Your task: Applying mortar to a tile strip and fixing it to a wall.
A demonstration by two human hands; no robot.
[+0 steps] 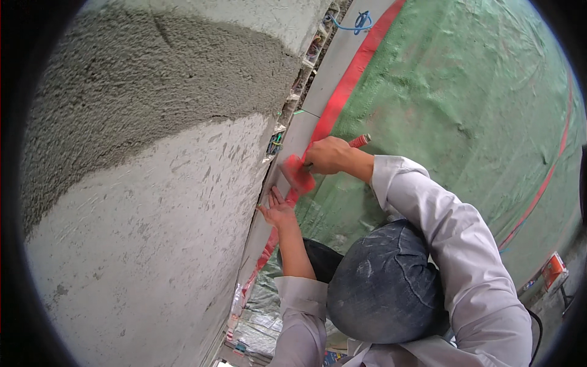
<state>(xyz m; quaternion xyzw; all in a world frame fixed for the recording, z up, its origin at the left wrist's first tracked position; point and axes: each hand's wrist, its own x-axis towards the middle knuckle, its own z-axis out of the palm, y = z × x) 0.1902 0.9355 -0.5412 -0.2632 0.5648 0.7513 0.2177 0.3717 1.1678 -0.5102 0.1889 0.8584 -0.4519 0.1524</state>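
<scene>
My right hand (330, 156) is closed round the handle of a red-headed mallet (298, 174). Its head looks blurred and sits over the narrow grey tile strip (299, 133) at the foot of the wall. A red handle end sticks out on the far side of my fist. Just nearer to me, my left hand (278, 211) lies with fingers spread on the same strip, holding nothing. Red tape (342, 95) runs along the strip's edge, over a green floor sheet (428, 92); part of it is hidden under the mallet and my hands.
At the left rises a pale, rough wall (153, 244), with a broad band of grey mortar (165, 85) on it. A rough gap with debris separates wall and strip. A blue wire loop (361, 23) lies farther along. My bent knee (385, 284) is close below my arms.
</scene>
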